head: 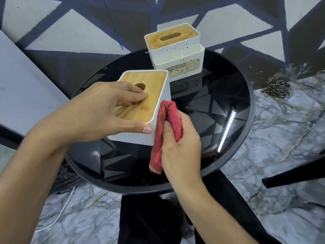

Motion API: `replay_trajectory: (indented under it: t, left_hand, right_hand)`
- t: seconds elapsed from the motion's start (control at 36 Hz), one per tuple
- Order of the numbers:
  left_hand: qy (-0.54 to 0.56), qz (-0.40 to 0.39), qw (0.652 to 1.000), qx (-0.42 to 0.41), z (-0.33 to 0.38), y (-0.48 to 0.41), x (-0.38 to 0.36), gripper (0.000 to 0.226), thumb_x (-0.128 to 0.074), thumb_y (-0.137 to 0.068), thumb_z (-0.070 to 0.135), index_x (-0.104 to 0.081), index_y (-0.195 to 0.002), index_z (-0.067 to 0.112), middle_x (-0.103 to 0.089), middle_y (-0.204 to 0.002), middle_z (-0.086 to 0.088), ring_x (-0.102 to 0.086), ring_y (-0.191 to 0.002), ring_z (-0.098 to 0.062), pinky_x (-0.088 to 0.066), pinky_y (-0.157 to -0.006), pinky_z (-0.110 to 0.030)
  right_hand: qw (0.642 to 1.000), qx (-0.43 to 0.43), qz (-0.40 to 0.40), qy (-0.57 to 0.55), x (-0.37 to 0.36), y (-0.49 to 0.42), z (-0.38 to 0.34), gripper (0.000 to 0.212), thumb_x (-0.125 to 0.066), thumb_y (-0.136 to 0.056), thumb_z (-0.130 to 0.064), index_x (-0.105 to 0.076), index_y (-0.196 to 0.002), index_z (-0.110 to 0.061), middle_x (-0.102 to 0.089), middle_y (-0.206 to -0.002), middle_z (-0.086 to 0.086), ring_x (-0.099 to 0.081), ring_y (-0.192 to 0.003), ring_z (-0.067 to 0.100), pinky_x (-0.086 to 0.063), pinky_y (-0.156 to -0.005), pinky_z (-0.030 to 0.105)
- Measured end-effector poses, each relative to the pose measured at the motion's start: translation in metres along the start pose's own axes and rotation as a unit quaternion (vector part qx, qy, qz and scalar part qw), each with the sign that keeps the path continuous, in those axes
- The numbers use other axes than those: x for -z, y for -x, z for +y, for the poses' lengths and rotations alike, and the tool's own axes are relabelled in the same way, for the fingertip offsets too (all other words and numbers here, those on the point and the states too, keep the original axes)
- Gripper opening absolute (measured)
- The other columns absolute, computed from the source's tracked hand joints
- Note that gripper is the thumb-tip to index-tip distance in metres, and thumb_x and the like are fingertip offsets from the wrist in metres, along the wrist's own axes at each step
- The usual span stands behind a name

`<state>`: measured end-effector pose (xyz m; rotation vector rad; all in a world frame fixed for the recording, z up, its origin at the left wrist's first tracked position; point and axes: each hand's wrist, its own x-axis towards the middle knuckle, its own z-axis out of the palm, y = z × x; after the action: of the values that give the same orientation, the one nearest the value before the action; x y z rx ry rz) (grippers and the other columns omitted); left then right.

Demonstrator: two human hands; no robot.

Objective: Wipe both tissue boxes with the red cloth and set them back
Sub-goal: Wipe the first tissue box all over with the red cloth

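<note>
A white tissue box with a wooden lid (pixel 149 90) stands at the left of the round black glass table (pixel 228 103). My left hand (pixel 105 113) grips it, fingers on the lid and thumb on its near corner. My right hand (pixel 179 148) holds a folded red cloth (pixel 167 124) pressed against the box's right side wall. A second white tissue box (pixel 175 51), with a stained wooden lid, side compartments and a worn label, stands at the table's far edge, untouched.
The wall behind carries a dark and grey triangle pattern. A chain (pixel 277 88) lies on the marble floor at the right. A dark bar (pixel 295 173) juts in from the right. A white cable (pixel 59 213) runs across the floor at lower left.
</note>
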<state>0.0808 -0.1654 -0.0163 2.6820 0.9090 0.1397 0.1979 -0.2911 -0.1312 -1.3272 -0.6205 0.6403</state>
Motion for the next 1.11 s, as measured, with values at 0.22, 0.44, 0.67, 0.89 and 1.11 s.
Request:
replay_trajectory:
  t: [0.22, 0.44, 0.67, 0.89, 1.11]
  left_hand:
    - [-0.049, -0.03, 0.998, -0.018, 0.004, -0.004, 0.009, 0.107, -0.061, -0.06, 0.094, -0.062, -0.148, 0.032, -0.057, -0.15, 0.024, -0.052, -0.136, 0.005, -0.045, -0.117, -0.024]
    - [-0.094, -0.022, 0.995, -0.009, 0.002, 0.0, 0.016, 0.099, -0.056, -0.057, 0.098, -0.066, -0.139, 0.044, -0.063, -0.137, 0.031, -0.057, -0.131, -0.004, -0.047, -0.108, -0.037]
    - [-0.119, -0.026, 0.993, -0.011, -0.011, 0.004, 0.023, 0.083, -0.055, -0.061, 0.1, -0.074, -0.124, 0.048, -0.069, -0.13, 0.027, -0.063, -0.127, -0.012, -0.03, -0.127, -0.049]
    - [-0.104, -0.024, 0.994, 0.018, -0.001, -0.002, 0.025, 0.089, -0.053, -0.052, 0.099, -0.078, -0.116, 0.043, -0.064, -0.11, 0.029, -0.059, -0.103, 0.007, -0.044, -0.082, -0.021]
    - [-0.062, 0.049, 0.993, 0.088, 0.016, -0.008, 0.017, 0.078, -0.068, -0.047, 0.087, -0.083, -0.1, 0.032, -0.069, -0.088, 0.026, -0.061, -0.088, 0.01, -0.051, -0.083, -0.032]
  right_hand:
    - [0.999, -0.027, -0.019, -0.027, 0.015, -0.005, -0.003, 0.028, -0.06, -0.108, -0.019, -0.07, -0.129, -0.035, -0.074, -0.118, -0.013, -0.07, -0.111, 0.003, -0.057, -0.104, 0.035]
    - [0.998, -0.031, -0.022, -0.041, 0.022, -0.008, -0.003, 0.026, -0.061, -0.108, -0.018, -0.072, -0.125, -0.035, -0.077, -0.109, -0.014, -0.072, -0.103, 0.002, -0.059, -0.095, 0.025]
    - [0.998, -0.027, -0.028, -0.039, 0.025, -0.009, 0.0, 0.025, -0.061, -0.108, -0.019, -0.072, -0.124, -0.034, -0.076, -0.104, -0.017, -0.072, -0.098, 0.001, -0.058, -0.088, 0.018]
    - [0.999, -0.021, -0.027, -0.035, 0.028, -0.011, -0.001, 0.024, -0.062, -0.108, -0.018, -0.072, -0.122, -0.034, -0.076, -0.1, -0.019, -0.072, -0.094, 0.0, -0.057, -0.083, 0.015]
    - [0.999, -0.008, -0.014, -0.042, 0.031, -0.012, -0.002, 0.026, -0.062, -0.107, -0.017, -0.072, -0.117, -0.039, -0.076, -0.099, -0.022, -0.072, -0.093, -0.001, -0.057, -0.083, 0.016]
